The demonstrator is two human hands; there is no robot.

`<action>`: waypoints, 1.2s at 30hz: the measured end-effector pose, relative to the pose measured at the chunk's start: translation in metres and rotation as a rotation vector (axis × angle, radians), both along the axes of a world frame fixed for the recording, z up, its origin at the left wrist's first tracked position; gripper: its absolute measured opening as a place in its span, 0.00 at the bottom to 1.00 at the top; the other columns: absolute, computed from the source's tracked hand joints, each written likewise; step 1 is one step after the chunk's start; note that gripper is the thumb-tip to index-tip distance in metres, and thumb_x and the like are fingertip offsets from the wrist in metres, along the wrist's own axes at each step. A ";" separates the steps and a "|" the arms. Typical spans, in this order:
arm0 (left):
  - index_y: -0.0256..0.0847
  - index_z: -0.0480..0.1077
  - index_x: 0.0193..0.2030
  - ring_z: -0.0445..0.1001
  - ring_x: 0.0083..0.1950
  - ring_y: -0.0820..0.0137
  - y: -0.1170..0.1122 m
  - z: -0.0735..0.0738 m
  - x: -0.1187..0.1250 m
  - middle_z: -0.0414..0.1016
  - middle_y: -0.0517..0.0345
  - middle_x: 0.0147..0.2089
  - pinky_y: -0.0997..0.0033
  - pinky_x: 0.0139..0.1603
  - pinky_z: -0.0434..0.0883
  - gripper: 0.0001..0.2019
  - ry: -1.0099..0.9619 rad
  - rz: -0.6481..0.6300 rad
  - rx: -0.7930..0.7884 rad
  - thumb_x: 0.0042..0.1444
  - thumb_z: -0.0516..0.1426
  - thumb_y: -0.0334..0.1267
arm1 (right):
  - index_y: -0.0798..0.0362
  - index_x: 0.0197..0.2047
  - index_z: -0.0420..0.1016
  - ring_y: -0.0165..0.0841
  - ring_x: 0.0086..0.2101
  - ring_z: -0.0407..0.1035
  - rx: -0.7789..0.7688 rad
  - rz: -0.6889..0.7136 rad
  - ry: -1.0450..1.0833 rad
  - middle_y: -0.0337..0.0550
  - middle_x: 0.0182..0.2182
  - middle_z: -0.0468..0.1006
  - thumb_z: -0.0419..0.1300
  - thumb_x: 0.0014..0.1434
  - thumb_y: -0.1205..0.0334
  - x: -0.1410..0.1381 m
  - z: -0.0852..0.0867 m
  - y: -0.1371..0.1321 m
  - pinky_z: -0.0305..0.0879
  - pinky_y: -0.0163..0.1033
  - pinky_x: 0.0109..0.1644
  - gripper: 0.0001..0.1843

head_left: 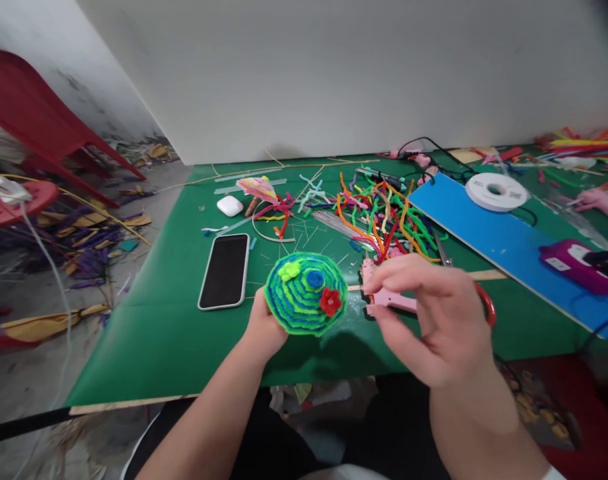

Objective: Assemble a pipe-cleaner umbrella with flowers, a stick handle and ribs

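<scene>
Striped chenille dome (304,313) held over the green tabletop (154,340), red flower (331,302) on top.
I have it in my left hand (268,328), gripped from beneath, fingers mostly hidden; my right hand (447,323) hangs beside it, thumb and fingers parted, apparently empty, before a pink glue gun (397,301). Pipe cleaners (391,210) heap beyond. I judge this step to be adjusting or checking the decorated top; the next move calls for a steady left hold and a light right pinch.
</scene>
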State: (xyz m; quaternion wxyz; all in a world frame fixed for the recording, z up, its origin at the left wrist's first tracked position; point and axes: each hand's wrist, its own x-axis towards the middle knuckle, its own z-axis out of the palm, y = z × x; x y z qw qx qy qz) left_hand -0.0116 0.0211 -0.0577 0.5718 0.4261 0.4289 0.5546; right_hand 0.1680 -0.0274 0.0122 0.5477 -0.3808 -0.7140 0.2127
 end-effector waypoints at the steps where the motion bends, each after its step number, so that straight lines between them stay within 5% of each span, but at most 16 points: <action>1: 0.38 0.77 0.32 0.76 0.42 0.56 0.003 -0.001 -0.001 0.79 0.53 0.31 0.59 0.43 0.73 0.14 -0.034 0.030 0.023 0.34 0.67 0.38 | 0.49 0.45 0.65 0.34 0.38 0.68 -0.025 -0.056 0.025 0.40 0.37 0.72 0.57 0.49 0.76 0.004 -0.002 0.002 0.66 0.44 0.43 0.20; 7: 0.40 0.76 0.39 0.75 0.45 0.60 0.021 -0.005 -0.002 0.79 0.51 0.40 0.61 0.46 0.72 0.19 -0.193 0.138 0.031 0.37 0.67 0.37 | 0.46 0.43 0.66 0.30 0.32 0.68 -0.384 -0.230 0.089 0.36 0.31 0.72 0.58 0.54 0.65 0.013 -0.025 0.029 0.66 0.38 0.36 0.12; 11: 0.39 0.76 0.39 0.76 0.43 0.60 0.026 -0.009 -0.003 0.80 0.53 0.37 0.61 0.46 0.72 0.20 -0.196 0.108 0.037 0.35 0.68 0.35 | 0.51 0.39 0.70 0.27 0.28 0.68 -0.791 0.015 0.292 0.38 0.31 0.74 0.58 0.55 0.58 -0.008 -0.051 0.047 0.66 0.34 0.32 0.09; 15: 0.37 0.76 0.37 0.76 0.42 0.60 0.026 -0.010 -0.005 0.79 0.53 0.35 0.61 0.46 0.71 0.17 -0.117 0.006 0.038 0.36 0.67 0.33 | 0.52 0.33 0.71 0.25 0.23 0.66 -1.023 0.261 0.703 0.34 0.23 0.72 0.63 0.49 0.54 -0.031 -0.068 0.050 0.64 0.32 0.25 0.11; 22: 0.36 0.76 0.36 0.76 0.40 0.61 0.021 -0.004 -0.002 0.79 0.55 0.35 0.63 0.45 0.71 0.14 0.019 -0.078 0.030 0.37 0.65 0.32 | 0.53 0.30 0.71 0.24 0.21 0.65 -1.107 0.357 0.936 0.33 0.22 0.72 0.68 0.43 0.59 -0.039 -0.069 0.043 0.61 0.30 0.22 0.11; 30: 0.38 0.71 0.47 0.74 0.44 0.64 0.024 0.000 -0.002 0.77 0.54 0.43 0.66 0.45 0.70 0.24 0.086 -0.103 -0.020 0.39 0.65 0.32 | 0.53 0.29 0.73 0.24 0.23 0.65 -1.027 0.237 1.003 0.35 0.25 0.75 0.67 0.42 0.60 -0.040 -0.070 0.046 0.59 0.29 0.21 0.11; 36: 0.41 0.69 0.47 0.74 0.37 0.71 0.029 0.004 -0.015 0.76 0.56 0.39 0.73 0.37 0.70 0.16 -0.032 -0.112 -0.118 0.53 0.56 0.44 | 0.54 0.29 0.73 0.24 0.21 0.65 -1.010 0.198 0.947 0.34 0.23 0.74 0.66 0.43 0.60 -0.037 -0.073 0.048 0.58 0.29 0.21 0.10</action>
